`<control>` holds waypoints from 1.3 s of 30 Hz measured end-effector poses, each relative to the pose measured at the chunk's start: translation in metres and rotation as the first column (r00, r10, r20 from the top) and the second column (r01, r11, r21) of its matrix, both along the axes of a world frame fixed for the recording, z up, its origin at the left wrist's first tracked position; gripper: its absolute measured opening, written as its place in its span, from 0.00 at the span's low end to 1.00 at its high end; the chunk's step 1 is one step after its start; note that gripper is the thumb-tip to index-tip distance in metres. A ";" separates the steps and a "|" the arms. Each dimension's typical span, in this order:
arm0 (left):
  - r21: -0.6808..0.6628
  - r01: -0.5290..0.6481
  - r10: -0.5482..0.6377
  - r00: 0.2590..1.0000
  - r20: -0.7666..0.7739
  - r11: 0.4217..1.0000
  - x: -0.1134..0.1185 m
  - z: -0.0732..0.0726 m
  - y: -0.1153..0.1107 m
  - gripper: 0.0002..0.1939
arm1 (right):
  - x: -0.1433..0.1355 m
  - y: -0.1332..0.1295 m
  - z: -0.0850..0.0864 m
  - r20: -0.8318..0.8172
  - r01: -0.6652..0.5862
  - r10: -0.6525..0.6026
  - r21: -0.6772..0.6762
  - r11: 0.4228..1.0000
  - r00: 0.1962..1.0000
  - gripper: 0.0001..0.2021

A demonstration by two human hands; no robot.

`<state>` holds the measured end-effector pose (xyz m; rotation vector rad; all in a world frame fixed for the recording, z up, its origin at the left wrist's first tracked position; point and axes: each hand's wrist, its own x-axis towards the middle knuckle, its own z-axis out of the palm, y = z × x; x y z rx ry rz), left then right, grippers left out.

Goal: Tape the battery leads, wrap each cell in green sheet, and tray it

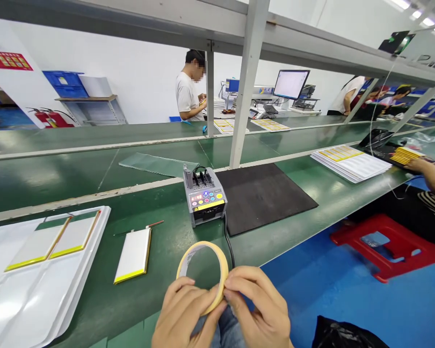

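A roll of yellow tape (223, 261) is held upright over the front edge of the green bench. My left hand (184, 311) grips its lower left side, fingers wrapped round the rim. The fingertips of my right hand (259, 304) pinch at the roll's right edge; whether they hold a loose tape end I cannot make out. Beyond the roll stands a grey tape dispenser (205, 195) with lit buttons and a black cable. To the left, a flat white battery pouch cell (133, 252) with a yellow strip and wire leads lies on the bench.
White stacked trays (76, 290) at the left carry two more cells. A black mat (264, 195) lies right of the dispenser. Grey shelf posts (244, 87) rise behind. At the right are a red stool (387, 241), stacked white sheets (366, 166) and a co-worker's arm (433, 176).
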<state>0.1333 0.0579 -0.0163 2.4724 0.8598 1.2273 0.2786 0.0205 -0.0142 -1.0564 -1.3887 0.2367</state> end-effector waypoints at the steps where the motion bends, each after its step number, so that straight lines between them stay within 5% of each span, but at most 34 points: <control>1: 0.013 -0.004 0.004 1.000 0.002 1.000 0.001 0.000 0.000 0.13 | 0.001 0.000 -0.001 -0.008 -0.004 0.004 0.000 1.000 1.000 0.19; 12: -0.111 -0.050 0.057 0.996 0.063 0.993 0.010 0.001 -0.006 0.12 | 0.013 0.004 -0.001 -0.156 -0.159 0.127 -0.213 0.964 0.980 0.08; 22: -0.066 0.046 -0.050 0.997 -0.060 0.997 0.005 0.006 0.004 0.12 | 0.035 0.000 0.005 0.232 -0.154 0.215 -0.255 0.955 0.948 0.05; 27: -0.052 0.008 -0.014 0.993 -0.115 0.999 0.000 0.012 0.012 0.14 | 0.029 -0.004 0.001 0.174 -0.198 0.234 -0.202 0.959 0.956 0.06; 31: -0.066 0.151 -0.160 0.971 -0.176 0.986 0.000 0.020 0.018 0.11 | 0.029 -0.008 0.004 0.068 -0.189 0.204 -0.176 0.966 0.977 0.06; 36: -0.168 0.320 -0.350 0.915 -0.200 0.932 -0.001 0.028 0.020 0.12 | 0.052 0.000 0.006 -0.122 -0.013 -0.019 -0.258 0.966 0.992 0.03; 39: -0.193 0.394 -0.428 0.882 -0.197 0.899 0.003 0.033 0.015 0.10 | 0.064 0.018 0.008 -0.162 -0.156 0.093 -0.444 0.882 0.982 0.05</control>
